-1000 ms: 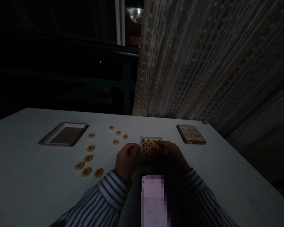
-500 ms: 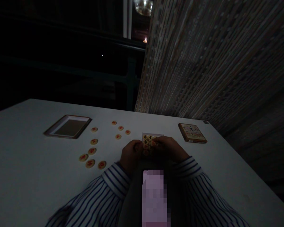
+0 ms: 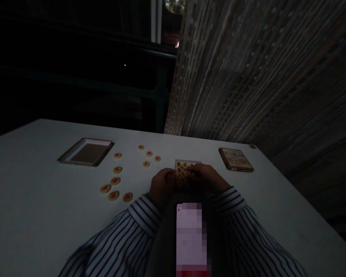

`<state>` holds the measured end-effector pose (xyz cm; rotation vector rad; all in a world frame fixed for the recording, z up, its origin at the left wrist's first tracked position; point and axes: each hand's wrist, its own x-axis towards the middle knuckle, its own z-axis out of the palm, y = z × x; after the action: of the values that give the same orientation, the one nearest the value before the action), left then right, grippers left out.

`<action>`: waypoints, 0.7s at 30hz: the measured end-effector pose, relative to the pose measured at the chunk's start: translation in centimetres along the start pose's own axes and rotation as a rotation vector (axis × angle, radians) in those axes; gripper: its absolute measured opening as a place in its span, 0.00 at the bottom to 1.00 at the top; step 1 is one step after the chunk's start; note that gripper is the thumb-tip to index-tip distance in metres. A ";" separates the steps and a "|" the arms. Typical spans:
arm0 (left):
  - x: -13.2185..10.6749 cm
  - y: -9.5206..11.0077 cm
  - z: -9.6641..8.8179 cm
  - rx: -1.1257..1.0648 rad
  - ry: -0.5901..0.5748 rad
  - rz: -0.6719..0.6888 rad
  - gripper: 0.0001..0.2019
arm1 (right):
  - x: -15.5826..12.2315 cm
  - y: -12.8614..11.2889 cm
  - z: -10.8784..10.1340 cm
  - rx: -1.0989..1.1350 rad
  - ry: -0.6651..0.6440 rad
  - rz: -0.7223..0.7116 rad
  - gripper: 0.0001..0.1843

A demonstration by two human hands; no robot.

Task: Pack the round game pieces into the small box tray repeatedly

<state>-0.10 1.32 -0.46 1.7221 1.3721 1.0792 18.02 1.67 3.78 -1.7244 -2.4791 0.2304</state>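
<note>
Between my hands is a small pale tray packed with round Chinese chess pieces, some with dark characters, some with red. My left hand is curled around the tray's left side, thumb near its edge. From the right, my right hand reaches over it, fingers closed together with the tips on the pieces. Whatever those fingertips pinch is hidden, and the tray's near side lies in shadow. To the left, several red-marked Chinese chess pieces are spread over the white table.
An open, shallow box half lies at the table's left. A printed box lid sits at the right. Below my hands is a lit phone. A string curtain hangs behind the table, and the room is dark.
The view has shifted slightly, so the table things appear a little higher and to the right. My right fingertips have moved a little over the tray, uncovering more of its far row.
</note>
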 end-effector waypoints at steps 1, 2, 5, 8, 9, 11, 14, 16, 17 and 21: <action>0.0 -0.1 0.0 -0.006 -0.003 0.002 0.10 | 0.0 0.0 0.0 0.000 0.000 -0.005 0.15; 0.0 -0.2 0.0 -0.011 -0.004 0.006 0.10 | 0.0 0.0 0.0 -0.001 -0.003 -0.008 0.15; 0.0 -0.5 0.2 -0.013 0.004 0.022 0.10 | -0.1 -0.1 -0.2 -0.008 -0.018 0.006 0.15; 0.1 -0.6 0.2 -0.002 0.012 0.033 0.10 | -0.2 -0.1 -0.3 -0.015 -0.025 0.014 0.15; 0.1 -0.6 0.2 0.002 0.011 0.032 0.10 | -0.2 -0.1 -0.3 -0.015 -0.025 0.012 0.15; 0.1 -0.4 0.2 0.013 0.009 0.024 0.10 | -0.2 0.0 -0.3 -0.011 -0.020 -0.003 0.15; 0.1 -0.3 0.0 0.024 0.004 0.019 0.10 | -0.1 0.2 0.0 -0.004 -0.005 -0.026 0.16; 0.1 -0.3 0.0 0.028 0.000 0.028 0.10 | -0.1 0.3 0.1 -0.009 -0.006 -0.036 0.15; 0.1 -0.3 0.0 0.033 -0.002 0.030 0.10 | 0.0 0.3 0.1 -0.017 -0.012 -0.034 0.15; 0.1 -0.3 0.1 0.049 0.002 0.022 0.10 | 0.0 0.1 -0.1 -0.042 -0.040 -0.031 0.14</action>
<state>-0.12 1.52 -0.80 1.7754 1.3953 1.0678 18.10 1.70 3.83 -1.7129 -2.5549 0.2132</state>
